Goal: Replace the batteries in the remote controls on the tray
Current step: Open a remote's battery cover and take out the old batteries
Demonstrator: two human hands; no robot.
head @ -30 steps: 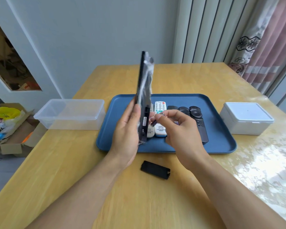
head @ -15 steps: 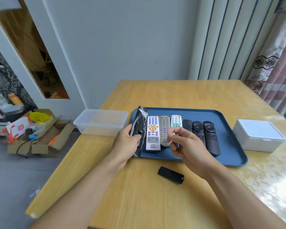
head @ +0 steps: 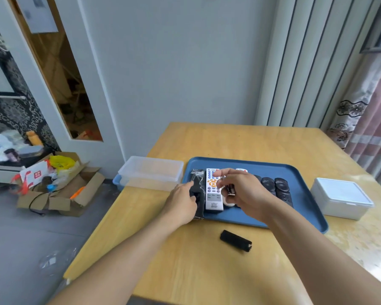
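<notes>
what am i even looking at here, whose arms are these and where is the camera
The camera sits on a person's head, looking down at their own bare arms. On the wooden table lies a blue tray with a row of remote controls. The left hand grips a black remote at the tray's left end. The right hand pinches a small dark battery. A black battery cover lies on the table. A clear box stands left, a white box right.
</notes>
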